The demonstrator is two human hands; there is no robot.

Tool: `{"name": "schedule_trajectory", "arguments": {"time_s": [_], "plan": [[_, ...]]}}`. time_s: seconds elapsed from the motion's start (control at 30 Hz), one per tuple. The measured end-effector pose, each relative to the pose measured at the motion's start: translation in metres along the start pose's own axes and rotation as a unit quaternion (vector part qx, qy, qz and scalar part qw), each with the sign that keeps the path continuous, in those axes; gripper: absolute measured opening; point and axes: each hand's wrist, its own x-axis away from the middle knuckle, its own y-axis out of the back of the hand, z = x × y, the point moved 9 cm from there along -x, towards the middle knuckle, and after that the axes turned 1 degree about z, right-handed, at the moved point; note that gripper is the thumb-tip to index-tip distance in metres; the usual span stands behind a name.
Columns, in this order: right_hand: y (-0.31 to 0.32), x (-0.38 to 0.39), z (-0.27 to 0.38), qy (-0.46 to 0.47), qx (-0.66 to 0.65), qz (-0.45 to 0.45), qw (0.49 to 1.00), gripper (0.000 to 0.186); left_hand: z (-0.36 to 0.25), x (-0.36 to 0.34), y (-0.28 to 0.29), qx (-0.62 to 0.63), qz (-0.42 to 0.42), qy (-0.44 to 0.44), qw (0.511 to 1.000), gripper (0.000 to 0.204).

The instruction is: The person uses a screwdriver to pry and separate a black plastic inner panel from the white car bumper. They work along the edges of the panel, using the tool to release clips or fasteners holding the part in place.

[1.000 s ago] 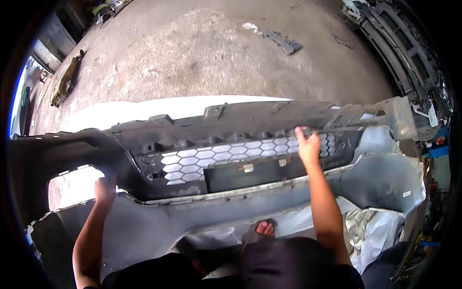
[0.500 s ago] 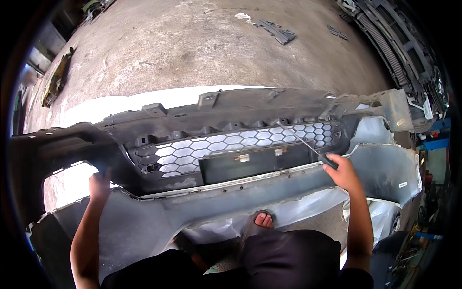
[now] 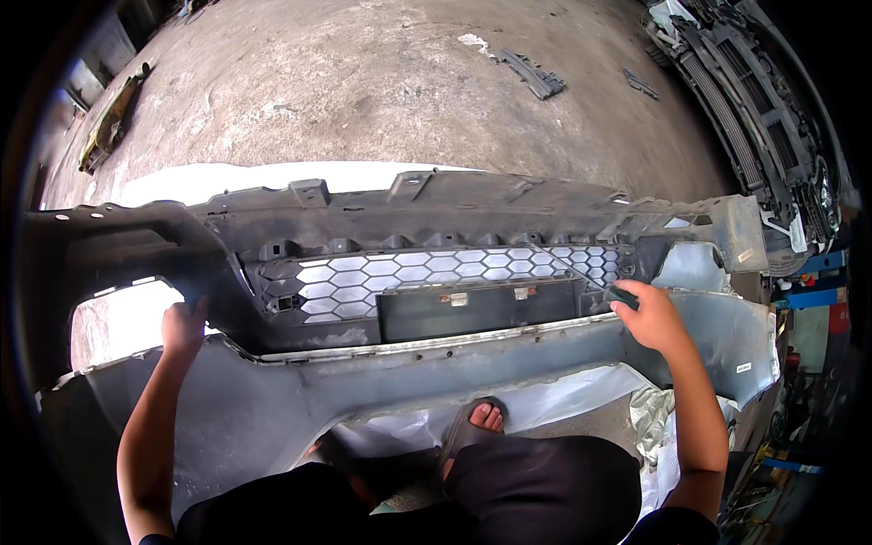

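Note:
A large dark car bumper [image 3: 354, 386] lies before me with its inner side up, reaching across most of the view. Set into it is a honeycomb grille [image 3: 422, 270], with a flat dark panel [image 3: 481, 313] below. My left hand [image 3: 184, 327] is closed around the bumper's edge beside the bright opening on the left. In my right hand [image 3: 649, 315] is a screwdriver [image 3: 623, 296], gripped by its dark handle. Its thin shaft slants up and left across the grille, ending near a tab on the grille's upper edge.
White sheeting [image 3: 581, 386] lies under the bumper near my sandalled foot [image 3: 486, 418]. Broken dark plastic parts [image 3: 534, 74] lie on the concrete floor [image 3: 345, 100]. A car front with exposed radiator [image 3: 736, 86] stands at the far right. A long yellowish part [image 3: 113, 118] lies far left.
My view has shifted slightly. My right hand and the screwdriver sit a little higher, its shaft still across the grille. My left hand keeps its hold on the bumper edge.

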Motion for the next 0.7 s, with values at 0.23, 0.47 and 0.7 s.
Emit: {"name": "schedule_trajectory", "arguments": {"time_s": [0.23,0.47,0.7], "plan": [[-0.025,0.0,-0.027,-0.131,-0.133,0.068,0.98,0.037,0.01,0.0,-0.002,0.013,0.006,0.012,1.0,0.056],[-0.021,0.002,-0.026,-0.017,-0.075,-0.012,0.997,0.032,0.008,0.0,-0.003,0.0,0.015,0.025,1.0,0.056],[-0.018,-0.002,-0.013,-0.004,-0.061,0.005,0.998,0.03,0.008,0.0,-0.001,-0.011,0.006,0.022,1.0,0.055]]}}
